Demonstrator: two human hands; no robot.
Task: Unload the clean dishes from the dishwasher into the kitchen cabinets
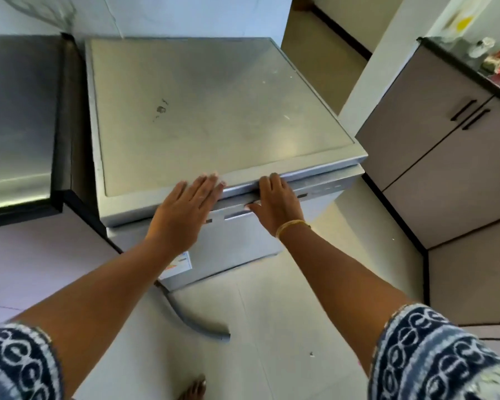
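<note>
Head view looks down on a silver dishwasher standing on the pale tiled floor, between a steel-topped unit on the left and grey kitchen cabinets with black handles on the right, its door shut or nearly so. The left hand lies flat with fingers spread at the front edge of the top, holding nothing. The right hand, a gold bangle on its wrist, has its fingers curled over the top edge of the door beside it, and a grey hose lies on the floor below.
</note>
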